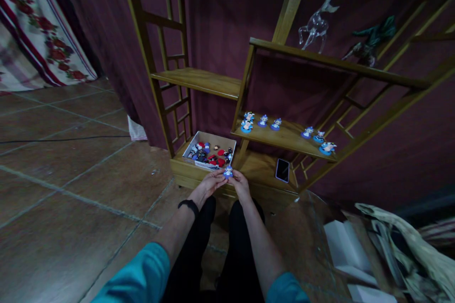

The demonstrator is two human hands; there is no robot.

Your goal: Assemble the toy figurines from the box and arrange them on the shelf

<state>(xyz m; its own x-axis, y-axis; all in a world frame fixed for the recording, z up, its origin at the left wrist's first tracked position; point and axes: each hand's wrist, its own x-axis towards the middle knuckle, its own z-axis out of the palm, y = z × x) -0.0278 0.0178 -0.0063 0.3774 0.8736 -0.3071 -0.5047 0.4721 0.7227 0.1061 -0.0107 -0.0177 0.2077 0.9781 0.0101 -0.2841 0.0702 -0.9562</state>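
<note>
Gripping one small figurine [228,171] between both hands, left hand [212,182], right hand [241,183], its details blurred

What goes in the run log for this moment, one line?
hands: left hand and right hand both hold small figurine | box of figurines behind | figurines on shelf | phone on base

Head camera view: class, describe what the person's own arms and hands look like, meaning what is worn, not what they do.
Both hands, the left hand and the right hand, are bare, without gloves. Teal sleeves are pushed up, leaving the forearms uncovered. A black band circles the left wrist; the right wrist shows none.
</note>
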